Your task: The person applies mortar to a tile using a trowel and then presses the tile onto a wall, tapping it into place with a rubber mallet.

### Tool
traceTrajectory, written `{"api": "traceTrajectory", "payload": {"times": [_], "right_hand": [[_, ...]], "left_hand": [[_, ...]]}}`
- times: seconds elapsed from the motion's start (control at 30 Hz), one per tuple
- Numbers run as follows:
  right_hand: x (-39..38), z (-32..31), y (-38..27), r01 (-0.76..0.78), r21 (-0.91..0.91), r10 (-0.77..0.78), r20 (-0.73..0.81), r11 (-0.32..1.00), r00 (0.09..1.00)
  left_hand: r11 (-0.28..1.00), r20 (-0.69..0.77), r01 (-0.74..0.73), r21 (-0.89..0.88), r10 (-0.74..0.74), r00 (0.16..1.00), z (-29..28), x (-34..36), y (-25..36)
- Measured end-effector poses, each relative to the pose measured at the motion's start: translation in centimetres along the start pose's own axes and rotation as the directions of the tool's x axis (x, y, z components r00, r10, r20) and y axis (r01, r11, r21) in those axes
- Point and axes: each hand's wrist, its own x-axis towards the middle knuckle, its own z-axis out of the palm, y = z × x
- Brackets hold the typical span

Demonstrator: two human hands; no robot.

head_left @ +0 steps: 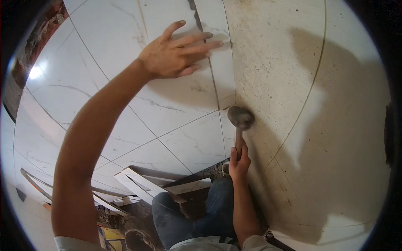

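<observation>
My left hand (173,54) reaches up to the white, grey-veined wall tiles (176,125), fingers spread. Its fingertips lie over a narrow tile strip (220,62) beside the corner; firm contact cannot be told. In my right hand (240,164) is a mallet (240,118) with a dark, rounded head, gripped by its short handle. The head is slightly blurred and stands close to the corner, below the left hand. Whether it touches the wall is unclear.
A dusty beige tiled wall (293,125) rises on the right, with shadows across it. Cut tile strips (142,184) lean and lie by my knees. Lower left are a round bucket-like container (137,240) and a yellow bag (109,234). Rough brickwork (47,26) shows at upper left.
</observation>
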Motion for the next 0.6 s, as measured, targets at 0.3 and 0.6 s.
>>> {"api": "traceTrajectory", "payload": {"times": [0.3, 0.6], "right_hand": [[2.3, 2.6, -0.8, -0.032, 0.115, 0.028, 0.033, 0.993, 0.999], [4.3, 4.5, -2.5, 0.111, 0.249, -0.069, -0.171, 0.962, 0.983]], "left_hand": [[0.999, 0.003, 0.037, -0.037, -0.037, 0.999, 0.0, -0.1, 0.6], [0.996, -0.071, 0.029, -0.083, -0.035, 0.997, -0.1, 0.5, 0.2]]}}
